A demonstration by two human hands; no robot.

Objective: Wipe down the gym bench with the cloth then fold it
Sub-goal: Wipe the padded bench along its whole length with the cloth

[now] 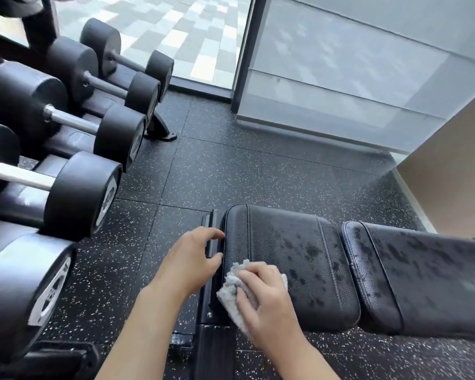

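Observation:
The black padded gym bench [299,259] runs from the lower centre to the right edge, in two cushions, both speckled with wet dark spots. A crumpled grey cloth [232,289] lies on the near left corner of the left cushion. My right hand [266,294] presses on the cloth, fingers curled over it. My left hand [192,259] hovers at the bench's left end, fingers loosely bent, fingertips touching the cushion's edge and the black frame beside it.
A rack of black dumbbells [74,187] fills the left side, close to my left arm. Speckled black rubber flooring [231,174] lies beyond the bench. A glass wall with a dark frame [244,50] stands behind, a beige wall [455,171] at right.

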